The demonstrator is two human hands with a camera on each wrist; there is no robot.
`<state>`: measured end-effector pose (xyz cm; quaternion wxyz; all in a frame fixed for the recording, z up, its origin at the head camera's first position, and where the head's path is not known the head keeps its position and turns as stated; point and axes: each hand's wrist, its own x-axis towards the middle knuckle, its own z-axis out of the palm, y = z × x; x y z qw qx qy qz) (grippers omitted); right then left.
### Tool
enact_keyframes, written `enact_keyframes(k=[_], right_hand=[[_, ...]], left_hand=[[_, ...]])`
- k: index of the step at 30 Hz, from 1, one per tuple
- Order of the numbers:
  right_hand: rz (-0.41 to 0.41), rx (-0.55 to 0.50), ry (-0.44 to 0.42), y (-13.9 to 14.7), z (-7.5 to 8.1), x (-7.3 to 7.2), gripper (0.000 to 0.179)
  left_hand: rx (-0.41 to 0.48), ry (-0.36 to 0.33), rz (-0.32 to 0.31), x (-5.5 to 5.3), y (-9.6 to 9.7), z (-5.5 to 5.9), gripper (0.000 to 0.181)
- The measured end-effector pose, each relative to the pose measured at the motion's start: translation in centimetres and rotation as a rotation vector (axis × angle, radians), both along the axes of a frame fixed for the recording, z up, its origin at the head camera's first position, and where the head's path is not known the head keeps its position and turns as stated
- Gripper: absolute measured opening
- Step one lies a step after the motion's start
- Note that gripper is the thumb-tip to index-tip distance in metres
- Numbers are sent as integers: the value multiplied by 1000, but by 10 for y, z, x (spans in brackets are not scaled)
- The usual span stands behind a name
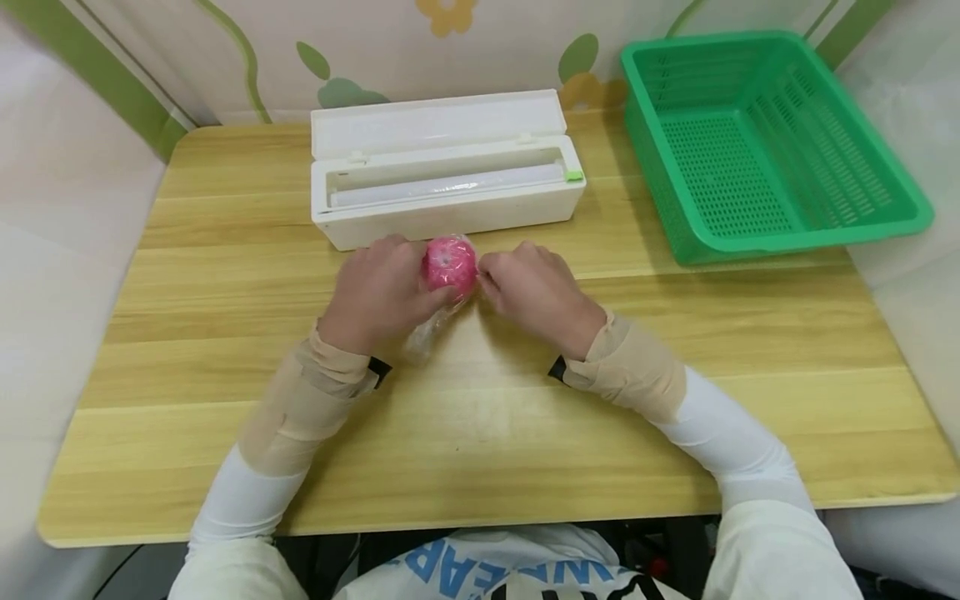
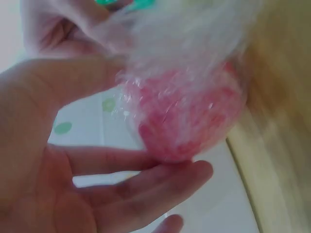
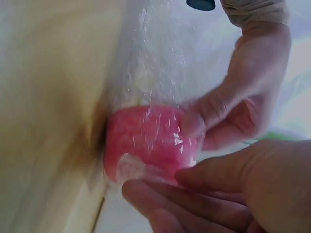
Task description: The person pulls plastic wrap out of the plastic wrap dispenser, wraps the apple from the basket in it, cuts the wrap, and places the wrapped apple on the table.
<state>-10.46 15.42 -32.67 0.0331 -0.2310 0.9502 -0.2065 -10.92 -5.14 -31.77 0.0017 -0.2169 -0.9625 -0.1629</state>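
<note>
A rounded pink thing [image 1: 450, 265] wrapped in clear cling film sits on the table, its exact kind not plain under the film. My left hand [image 1: 382, 292] holds it from the left, thumb on the near side and fingers at the far side. Loose cling film [image 1: 426, 333] trails from it toward me. On its right edge, my right hand [image 1: 532, 292] pinches the film between thumb and forefinger. In the right wrist view the left thumb presses the film-covered pink side, and a fold of film [image 3: 130, 167] stands near the right fingertips.
Behind the hands is a long white cling film box [image 1: 450, 218], lid raised, with a film roll [image 1: 450, 185] inside and a light green piece [image 1: 573, 176] at its right end. A green plastic basket [image 1: 810, 243] stands at the back right of the wooden table [image 1: 525, 450].
</note>
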Motion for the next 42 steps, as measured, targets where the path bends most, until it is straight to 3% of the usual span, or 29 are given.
enact_keyframes(k=[5, 12, 17, 19, 21, 24, 25, 27, 29, 32, 34, 39, 42], right_hand=[[2, 18, -45, -7, -5, 6, 25], [18, -192, -259, -9, -5, 12, 62], [76, -236, -357, -8, -4, 14, 72], [98, -242, -370, -4, -2, 11, 73], [122, -245, -373, 2, -1, 3, 71], [114, -242, -386, 12, -1, -11, 65], [110, -238, -386, 15, -1, -15, 62], [106, -237, -390, 18, -3, -20, 61], [111, -252, -395, 19, -6, -24, 60], [127, -313, -421, 20, -9, -29, 62], [147, -350, -436, 20, -11, -31, 62], [235, -378, -416, 21, -12, -33, 63], [259, -380, -404, 21, -13, -31, 67]], left_hand=[[-42, 133, 49, 8, 12, -5, 42], [-96, 309, 163, 12, 23, -16, 55], [-187, 393, 173, 14, 29, -20, 57], [-209, 390, 160, 13, 28, -19, 63], [-181, 330, 124, 11, 21, -14, 67], [-94, 123, 32, 6, 4, -1, 67], [-70, 44, -4, 4, -2, 3, 62], [-50, -50, -70, 1, -15, 10, 46], [-35, -55, -127, -5, -24, 10, 40], [22, 33, -219, -18, -31, 2, 80], [75, 71, -282, -26, -32, -5, 93], [135, 66, -433, -35, -34, -15, 94], [142, 20, -464, -34, -33, -17, 91]])
